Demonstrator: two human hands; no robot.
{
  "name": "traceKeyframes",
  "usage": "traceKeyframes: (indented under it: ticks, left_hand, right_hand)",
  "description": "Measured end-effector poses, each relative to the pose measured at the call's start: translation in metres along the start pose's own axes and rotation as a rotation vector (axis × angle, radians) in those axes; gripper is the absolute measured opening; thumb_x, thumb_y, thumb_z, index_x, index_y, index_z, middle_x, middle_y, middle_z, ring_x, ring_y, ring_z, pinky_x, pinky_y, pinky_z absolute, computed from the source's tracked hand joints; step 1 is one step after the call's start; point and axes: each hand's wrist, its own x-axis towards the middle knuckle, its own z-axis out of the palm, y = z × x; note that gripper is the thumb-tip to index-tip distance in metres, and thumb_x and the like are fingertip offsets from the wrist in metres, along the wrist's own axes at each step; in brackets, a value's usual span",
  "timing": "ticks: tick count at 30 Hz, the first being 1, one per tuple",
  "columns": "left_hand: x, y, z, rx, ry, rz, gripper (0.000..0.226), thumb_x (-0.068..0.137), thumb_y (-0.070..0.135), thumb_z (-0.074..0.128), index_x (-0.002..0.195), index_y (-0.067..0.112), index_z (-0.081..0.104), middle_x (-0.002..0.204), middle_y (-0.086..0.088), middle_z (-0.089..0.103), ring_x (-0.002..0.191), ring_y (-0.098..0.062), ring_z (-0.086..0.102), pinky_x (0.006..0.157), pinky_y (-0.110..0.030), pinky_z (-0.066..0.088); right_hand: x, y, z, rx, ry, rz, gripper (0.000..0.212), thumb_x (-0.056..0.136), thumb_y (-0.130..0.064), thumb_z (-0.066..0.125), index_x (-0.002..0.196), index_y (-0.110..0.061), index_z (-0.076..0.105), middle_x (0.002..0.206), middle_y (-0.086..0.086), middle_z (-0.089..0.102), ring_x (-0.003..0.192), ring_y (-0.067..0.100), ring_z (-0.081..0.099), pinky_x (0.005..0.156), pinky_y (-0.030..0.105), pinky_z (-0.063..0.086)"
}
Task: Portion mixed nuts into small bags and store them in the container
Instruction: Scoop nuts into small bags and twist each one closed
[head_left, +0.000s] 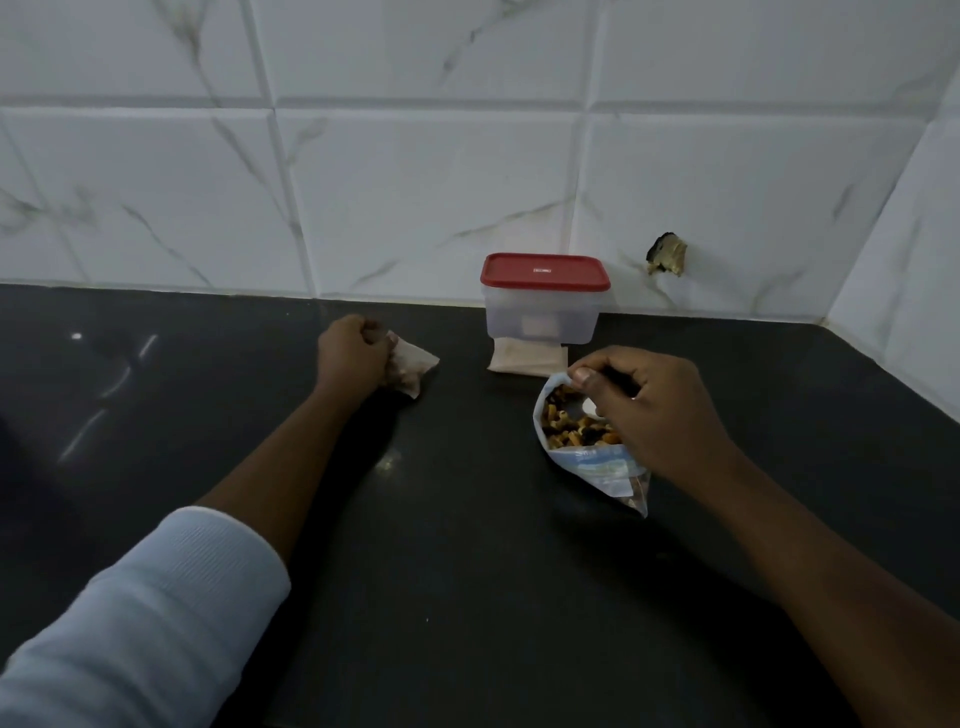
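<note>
1. Left hand (356, 347): on my remote feed the fingers were curled into a fist and clamped on one end of a small bag (411, 365). The bag lay on the dark counter (467, 571), its free end pointing toward the right. It showed dark contents through its pale film. A light ribbed sleeve (140, 623) covered the left forearm near the lower edge of the view.

2. Right hand (652, 408): the fingers were curled at the mouth of the large nut bag (597, 467), and the thumb pinched the bag's upper rim. The bag stood open on the counter, tilted toward the left, with mixed nuts (569, 434) visible inside. A small white item showed just under the fingers; I could not identify it.

3. Container (540, 319): it stood at the back of the counter against the tiled wall (415, 182), between the two hands and farther from me. Its red lid (544, 271) was seated on top. A pale shape was visible through the translucent wall; I could not tell what it was.

4. Flat bags (527, 359): a pale stack lay at the container's front base, touching it, just beside the right thumb. I could not tell whether its rear edge ran under the container.

5. Wall: a dark-edged chipped hole (666, 254) sat right of the container.
</note>
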Motion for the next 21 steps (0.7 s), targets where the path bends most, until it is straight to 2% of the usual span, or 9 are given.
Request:
traceKeyframes:
  ticks: [3,5,7,9,11,14,16,18,21]
  left_hand:
    - [-0.005,0.005,-0.005,0.002,0.003,0.023,0.039,0.096,0.032,0.074,0.127,0.008,0.069,0.114,-0.006,0.073,0.098,-0.017,0.069,0.088,-0.031,0.055]
    - [-0.008,0.005,-0.008,0.019,-0.009,0.044,0.048,0.094,0.037,0.075,0.133,0.01,0.064,0.124,-0.007,0.07,0.109,-0.02,0.066,0.092,-0.03,0.05]
    - [-0.008,0.003,-0.01,0.188,-0.062,0.073,0.067,0.091,0.046,0.076,0.147,0.015,0.052,0.143,-0.009,0.059,0.133,-0.03,0.054,0.107,-0.041,0.045]
    - [-0.007,0.003,-0.012,0.369,-0.123,0.006,0.08,0.091,0.053,0.073,0.155,0.02,0.039,0.157,-0.011,0.044,0.146,-0.039,0.037,0.115,-0.056,0.036]
    - [-0.009,0.006,-0.014,0.371,-0.138,-0.064,0.083,0.09,0.055,0.074,0.156,0.019,0.037,0.158,-0.013,0.042,0.147,-0.042,0.032,0.115,-0.058,0.033]
    - [-0.012,0.008,-0.015,0.328,-0.094,-0.009,0.08,0.089,0.055,0.074,0.154,0.02,0.041,0.156,-0.011,0.045,0.146,-0.04,0.034,0.115,-0.059,0.035]
    - [-0.014,0.01,-0.014,0.336,-0.1,-0.003,0.082,0.089,0.061,0.072,0.155,0.023,0.04,0.157,-0.009,0.044,0.147,-0.039,0.032,0.115,-0.061,0.033]
    - [-0.016,0.012,-0.012,0.374,-0.133,-0.071,0.087,0.087,0.066,0.07,0.156,0.023,0.038,0.158,-0.011,0.042,0.148,-0.042,0.031,0.115,-0.062,0.03]
    - [-0.018,0.019,-0.014,0.393,-0.12,-0.104,0.088,0.086,0.064,0.073,0.154,0.021,0.04,0.158,-0.013,0.042,0.147,-0.043,0.031,0.115,-0.063,0.03]
  right_hand:
    - [-0.001,0.0,0.001,0.003,-0.02,-0.01,0.014,0.1,-0.019,0.066,0.103,-0.016,0.079,0.09,-0.012,0.075,0.085,0.001,0.071,0.073,0.014,0.054]
    - [-0.002,-0.001,0.001,0.005,-0.04,-0.014,0.014,0.1,-0.018,0.066,0.102,-0.017,0.079,0.089,-0.013,0.075,0.085,0.0,0.07,0.072,0.012,0.052]
    - [-0.002,-0.002,0.002,0.004,-0.059,-0.019,0.013,0.099,-0.018,0.066,0.102,-0.017,0.079,0.088,-0.013,0.075,0.085,0.0,0.07,0.072,0.013,0.052]
    - [-0.002,-0.003,0.001,0.007,-0.071,-0.016,0.013,0.1,-0.018,0.066,0.102,-0.017,0.079,0.089,-0.012,0.075,0.086,0.001,0.071,0.073,0.018,0.056]
    - [-0.003,-0.003,0.0,0.011,-0.081,-0.011,0.013,0.1,-0.019,0.066,0.102,-0.018,0.079,0.089,-0.012,0.075,0.087,0.003,0.071,0.075,0.023,0.058]
    - [-0.003,-0.003,-0.001,0.013,-0.086,-0.002,0.014,0.1,-0.02,0.065,0.102,-0.02,0.079,0.089,-0.013,0.075,0.087,0.003,0.071,0.076,0.025,0.059]
    - [-0.002,-0.003,-0.001,0.012,-0.081,0.002,0.014,0.1,-0.02,0.066,0.102,-0.019,0.079,0.089,-0.012,0.075,0.087,0.003,0.071,0.076,0.023,0.058]
    - [-0.002,-0.003,-0.001,0.012,-0.081,0.007,0.014,0.1,-0.02,0.066,0.102,-0.019,0.079,0.088,-0.012,0.075,0.085,0.002,0.071,0.074,0.019,0.056]
    - [-0.003,-0.004,0.0,0.019,-0.094,0.009,0.013,0.1,-0.02,0.066,0.102,-0.019,0.079,0.087,-0.012,0.075,0.084,0.002,0.07,0.072,0.015,0.053]
